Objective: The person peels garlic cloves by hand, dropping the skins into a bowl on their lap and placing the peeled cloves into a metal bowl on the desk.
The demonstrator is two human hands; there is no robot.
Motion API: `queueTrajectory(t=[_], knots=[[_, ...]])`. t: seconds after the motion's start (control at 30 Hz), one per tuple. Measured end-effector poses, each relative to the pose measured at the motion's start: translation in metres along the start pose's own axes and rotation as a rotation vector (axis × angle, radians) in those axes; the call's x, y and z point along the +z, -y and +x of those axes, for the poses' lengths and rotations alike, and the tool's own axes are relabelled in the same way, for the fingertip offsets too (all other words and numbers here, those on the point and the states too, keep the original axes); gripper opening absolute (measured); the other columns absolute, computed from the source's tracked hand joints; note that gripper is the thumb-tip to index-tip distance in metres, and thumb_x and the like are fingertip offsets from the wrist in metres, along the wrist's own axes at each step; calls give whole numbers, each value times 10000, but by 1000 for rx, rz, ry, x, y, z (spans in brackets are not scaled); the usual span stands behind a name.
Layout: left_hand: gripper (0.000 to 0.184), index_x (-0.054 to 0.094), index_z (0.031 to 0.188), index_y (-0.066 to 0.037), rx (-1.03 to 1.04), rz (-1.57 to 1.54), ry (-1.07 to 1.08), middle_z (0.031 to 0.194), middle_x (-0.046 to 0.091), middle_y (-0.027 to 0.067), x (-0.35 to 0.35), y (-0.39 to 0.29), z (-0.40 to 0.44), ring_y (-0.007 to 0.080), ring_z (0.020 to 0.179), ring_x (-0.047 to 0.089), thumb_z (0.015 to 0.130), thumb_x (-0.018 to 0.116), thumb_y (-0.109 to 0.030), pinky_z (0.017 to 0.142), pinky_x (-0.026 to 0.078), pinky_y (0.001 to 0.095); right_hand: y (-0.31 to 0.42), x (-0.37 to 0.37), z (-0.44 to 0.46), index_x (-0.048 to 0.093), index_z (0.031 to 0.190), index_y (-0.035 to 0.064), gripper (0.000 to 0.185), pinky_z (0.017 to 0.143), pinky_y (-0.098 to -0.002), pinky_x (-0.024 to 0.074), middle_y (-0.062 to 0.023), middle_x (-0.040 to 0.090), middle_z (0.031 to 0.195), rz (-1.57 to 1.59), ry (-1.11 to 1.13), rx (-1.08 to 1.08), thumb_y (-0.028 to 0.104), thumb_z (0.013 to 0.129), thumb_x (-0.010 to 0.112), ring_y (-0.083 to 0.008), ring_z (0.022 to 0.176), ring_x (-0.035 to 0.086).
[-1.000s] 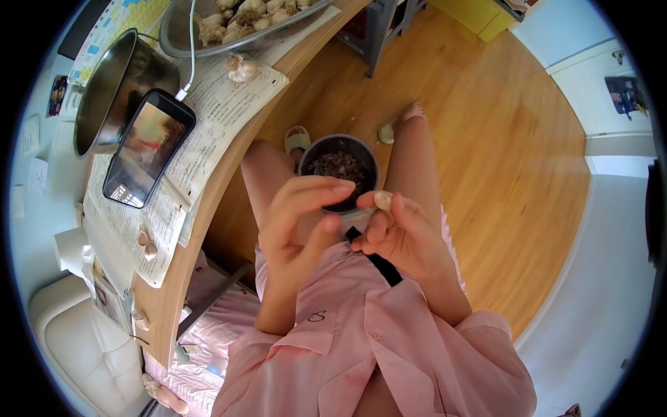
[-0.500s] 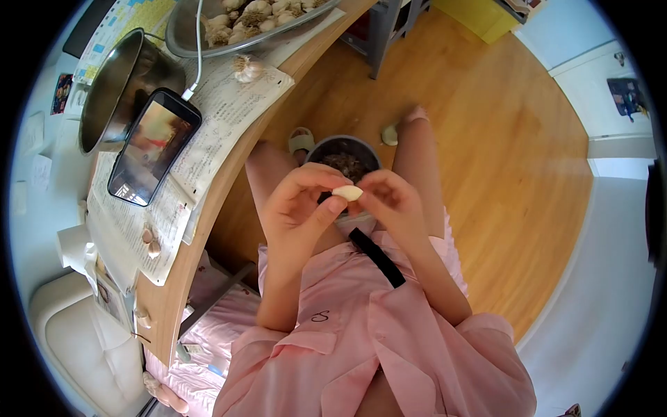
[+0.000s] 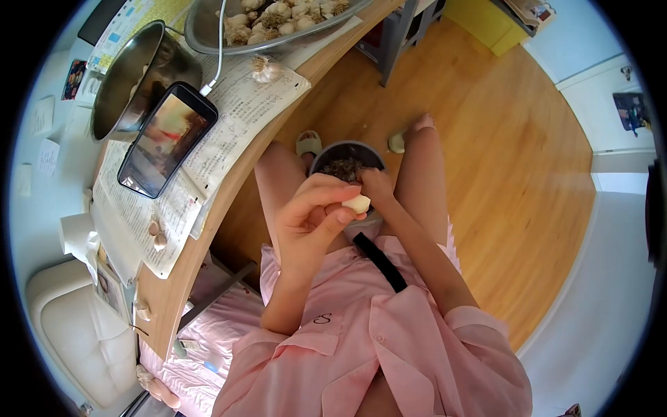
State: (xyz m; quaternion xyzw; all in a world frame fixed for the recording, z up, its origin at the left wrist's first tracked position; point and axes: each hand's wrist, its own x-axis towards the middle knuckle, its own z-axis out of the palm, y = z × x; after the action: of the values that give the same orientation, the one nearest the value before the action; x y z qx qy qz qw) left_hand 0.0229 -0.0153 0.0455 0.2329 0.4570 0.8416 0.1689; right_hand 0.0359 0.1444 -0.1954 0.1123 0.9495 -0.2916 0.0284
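A pale, peeled garlic clove is pinched between the thumb and fingers of my left hand, above my lap. My right hand has its fingers curled down over the near right side of a grey bin. Whatever those fingers hold, if anything, is hidden. Brownish garlic skins lie inside the bin, which stands between my legs.
On the desk to the left are a metal bowl of garlic bulbs, a deep steel pot, a phone on a white cable, a single garlic bulb and loose cloves on printed paper.
My right hand has left the clove and moved forward and down to the bin. My left hand keeps hold of the clove. The view has shifted slightly.
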Motion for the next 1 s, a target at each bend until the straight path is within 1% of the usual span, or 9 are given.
queueTrajectory(t=[0.13,0.23,0.4,0.5,0.6,0.63,0.73,0.87,1.0], knots=[[215,629,974,67,124,123,-59,964,579,140,-1,-1,-6,182,830,608,761,628,96,735,517,241,-6,18,-5,648,774,41,116,624,-406,491,-140,638,751,109,-248,-98,147,728,651,-322,722,621],[212,648,940,61,195,192,-91,910,603,136,0,-3,-8,170,795,611,731,665,88,697,508,214,17,-25,-17,645,818,24,116,617,-365,498,-162,642,777,233,-15,-42,134,784,631,-287,717,640],[209,663,916,51,243,273,-56,881,617,128,4,-8,-8,157,772,610,711,681,89,654,491,204,95,-127,-53,625,908,-3,121,613,-266,477,-69,634,744,1094,-78,23,100,850,602,-149,690,609],[214,669,918,41,253,298,-38,875,618,123,10,-11,-7,155,759,608,709,683,87,644,483,204,131,-187,-89,598,975,-17,180,647,-253,473,-63,611,858,1550,-94,-168,-1,798,630,-144,733,582],[210,673,924,28,259,369,-22,871,617,117,14,-13,-8,156,750,606,720,680,76,643,478,205,153,-210,-105,577,1024,-16,305,671,-262,478,-95,574,963,1556,-142,-332,-63,738,670,-153,793,575],[204,674,923,26,265,391,-17,869,616,115,16,-13,-8,156,752,605,724,680,71,645,476,205,148,-207,-104,583,1014,-22,326,677,-257,490,-106,552,978,1424,-128,-407,-97,712,683,-152,808,576],[179,678,908,22,240,403,-7,862,613,106,18,-18,-10,156,767,602,731,684,49,647,472,206,153,-202,-102,592,1017,-32,306,692,-238,494,-103,549,952,1290,-311,-468,-102,729,667,-150,823,578],[233,659,952,35,221,403,61,898,602,115,13,-19,-11,161,800,590,724,705,22,666,465,223,159,-205,-106,617,966,-34,245,718,-223,500,-107,549,954,1290,-312,-350,-111,737,654,-147,838,585],[302,626,947,41,138,171,-78,926,578,127,26,-19,-14,162,786,571,687,759,-38,682,449,237,153,-200,-109,634,928,-28,217,701,-221,503,-110,552,954,1279,-308,-380,-110,729,661,-143,830,588]])
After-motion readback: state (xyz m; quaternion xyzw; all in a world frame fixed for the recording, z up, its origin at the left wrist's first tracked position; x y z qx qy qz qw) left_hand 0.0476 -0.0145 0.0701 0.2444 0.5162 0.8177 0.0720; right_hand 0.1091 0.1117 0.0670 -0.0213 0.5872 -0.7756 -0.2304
